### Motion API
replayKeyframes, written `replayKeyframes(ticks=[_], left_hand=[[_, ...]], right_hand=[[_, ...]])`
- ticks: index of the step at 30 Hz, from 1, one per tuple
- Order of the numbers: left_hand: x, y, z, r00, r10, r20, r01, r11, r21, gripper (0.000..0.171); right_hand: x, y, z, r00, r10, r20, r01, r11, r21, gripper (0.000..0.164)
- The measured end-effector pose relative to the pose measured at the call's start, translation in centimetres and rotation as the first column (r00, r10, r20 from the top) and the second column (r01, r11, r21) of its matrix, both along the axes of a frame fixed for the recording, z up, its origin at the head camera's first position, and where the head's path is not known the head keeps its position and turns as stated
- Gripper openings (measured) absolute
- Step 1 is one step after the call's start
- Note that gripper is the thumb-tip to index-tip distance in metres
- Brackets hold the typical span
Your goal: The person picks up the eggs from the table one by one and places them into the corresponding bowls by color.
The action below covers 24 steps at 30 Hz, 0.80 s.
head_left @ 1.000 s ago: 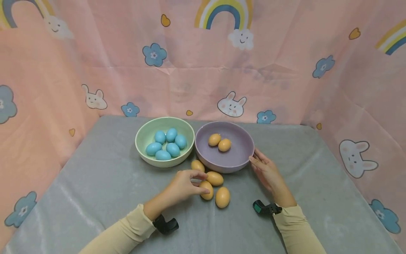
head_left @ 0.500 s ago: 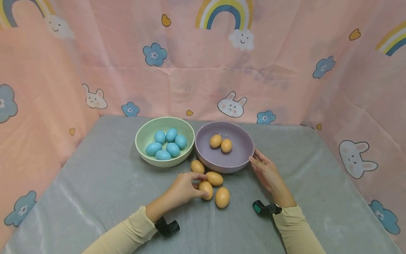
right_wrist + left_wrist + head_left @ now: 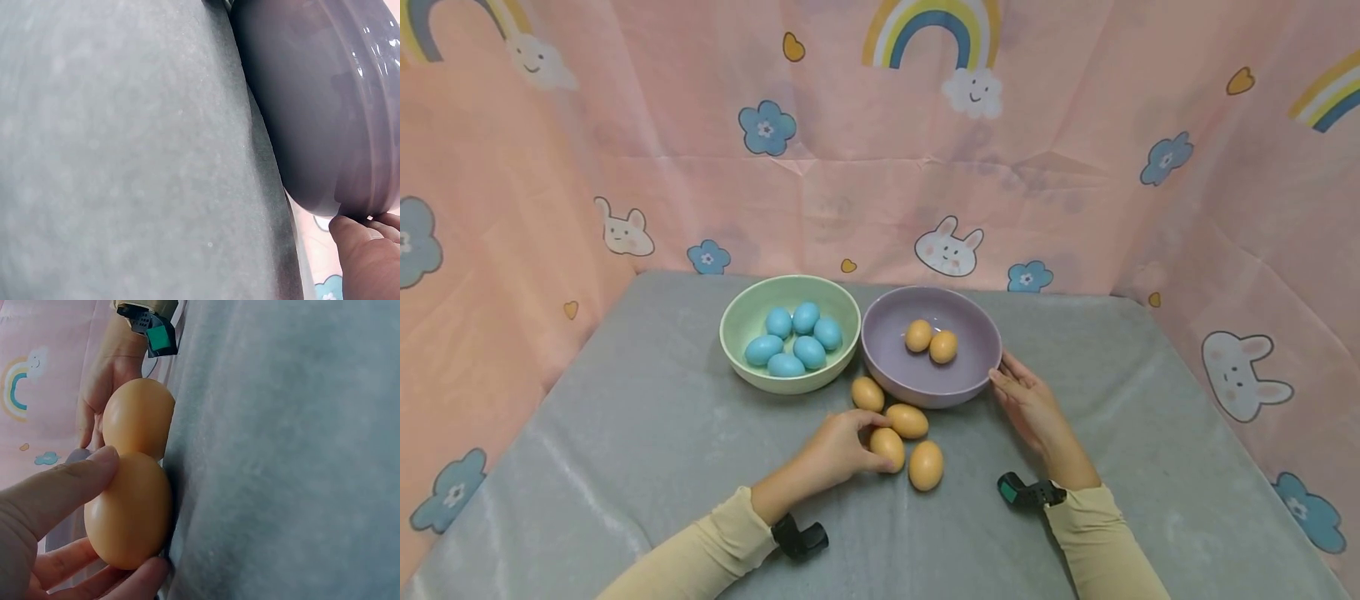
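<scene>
In the head view my left hand (image 3: 837, 454) pinches a brown egg (image 3: 887, 451) on the grey cloth. The left wrist view shows its thumb on one side of that egg (image 3: 129, 512) and fingers curled on the other. Several brown eggs lie loose there: one egg (image 3: 927, 466) just right, another egg (image 3: 907, 422) above, a third egg (image 3: 868, 394) by the bowls. My right hand (image 3: 1033, 412) rests its fingers against the right side of a purple bowl (image 3: 891, 367); the right wrist view shows fingertips touching the bowl's outer wall (image 3: 306, 125). Two brown eggs (image 3: 943, 347) lie inside it.
A green bowl (image 3: 737, 321) with several blue eggs (image 3: 808, 353) stands left of the purple bowl, the rims close together. Grey cloth (image 3: 647, 417) covers the table. A pink printed curtain (image 3: 865, 200) hangs behind and at both sides.
My left hand has lowered slightly and closed its thumb and fingers on the brown egg. The two eggs in the purple bowl have rolled a little right. My right hand has stayed put.
</scene>
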State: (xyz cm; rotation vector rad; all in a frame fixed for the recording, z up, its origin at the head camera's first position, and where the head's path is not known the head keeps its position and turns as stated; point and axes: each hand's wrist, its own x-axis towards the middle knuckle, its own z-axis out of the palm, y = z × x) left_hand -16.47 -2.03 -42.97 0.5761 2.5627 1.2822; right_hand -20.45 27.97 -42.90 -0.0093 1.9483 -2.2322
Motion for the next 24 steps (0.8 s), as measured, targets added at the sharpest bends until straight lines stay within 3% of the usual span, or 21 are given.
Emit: replayKeyframes(ticks=[7,10,16,20,24], left_hand=[[-0.1,0.0,0.2,1.000,0.014,0.025,-0.014,1.000,0.012,0.052],[-0.3,-0.1,0.8,0.999,0.024,0.042,-0.026,0.998,0.056,0.051],[-1.5,0.0,3.9,0.998,0.058,-0.001,-0.057,0.991,0.122,0.050],[-2.6,0.2,5.8,0.994,0.098,0.037,-0.103,0.981,0.163,0.047],[-3.6,0.6,6.9,0.989,0.134,0.058,-0.142,0.976,0.168,0.046]], right_hand=[[0.0,0.1,-0.1,1.000,0.007,-0.009,-0.006,1.000,0.005,0.072],[0.0,0.2,-0.2,1.000,0.014,-0.005,-0.014,1.000,0.016,0.072],[0.1,0.2,0.0,1.000,0.011,-0.009,-0.011,1.000,0.000,0.072],[0.1,0.2,0.1,1.000,0.010,-0.009,-0.010,1.000,-0.004,0.072],[0.0,0.1,0.1,1.000,0.015,-0.006,-0.015,1.000,-0.002,0.072]])
